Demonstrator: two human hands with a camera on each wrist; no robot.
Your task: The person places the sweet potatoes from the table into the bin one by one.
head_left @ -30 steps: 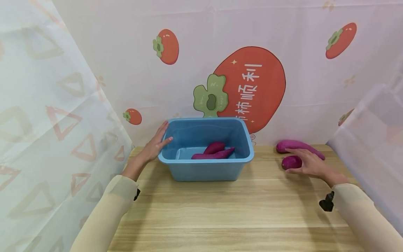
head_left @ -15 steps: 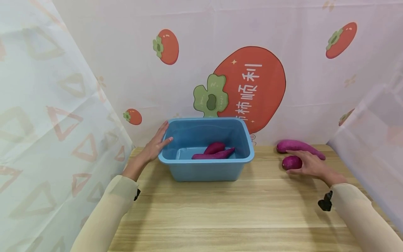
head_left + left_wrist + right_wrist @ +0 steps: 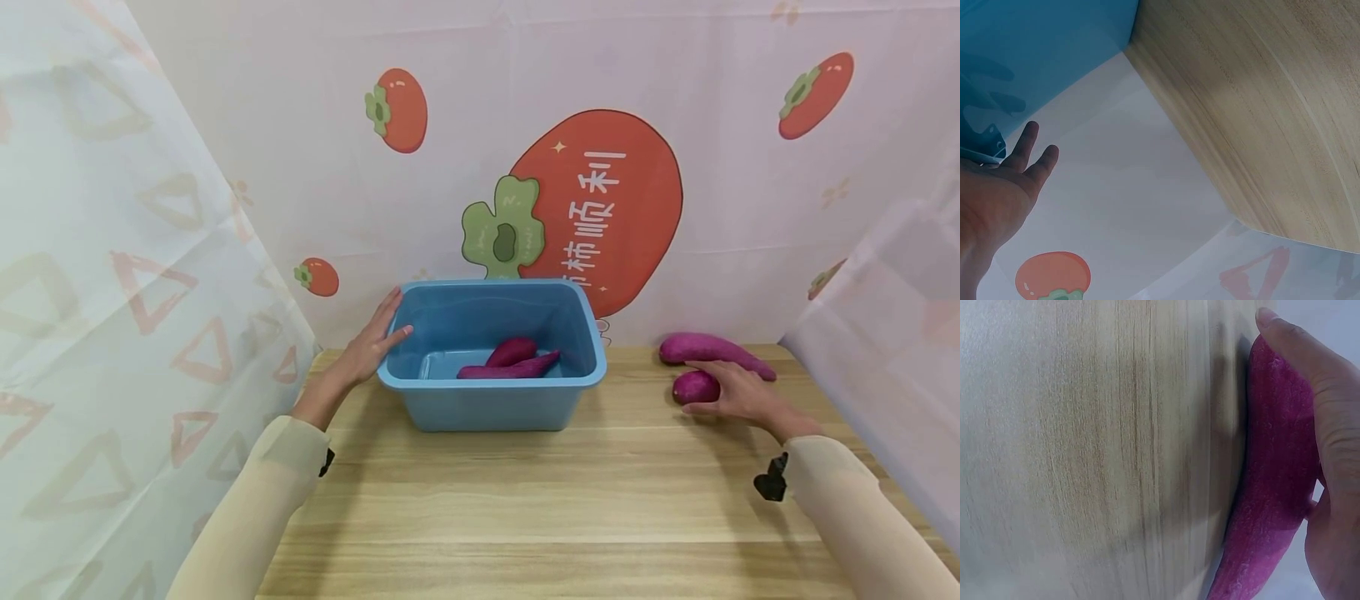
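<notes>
Purple sweet potato [image 3: 694,387], the nearer of two on the wooden table [image 3: 525,500], lies out at about 4 o'clock from the middle of the head view, blunt end aimed at 9. Right hand [image 3: 738,396] arches over it from the 3 o'clock side in a broad C, thumb at its 7 and a fingertip at its 11; whether the fingers have closed firmly I cannot tell. Left hand [image 3: 366,348] rests with straight fingers at the 9 o'clock rim of the blue tub [image 3: 487,408], thumb over the edge, not clenched. Two purple pieces [image 3: 512,367] lie inside, toward the tub's 3 o'clock

To take hold well, I would settle over the body rather than pinch the blunt tip, since that long, curved shape would likely swing if held by one end. Bring thumb and fingers in evenly, minding the second sweet potato [image 3: 712,347] just beside it at 1 o'clock, which a stray fingertip could nudge. At the rim, light pressure should do; leaning might tip the tub
</notes>
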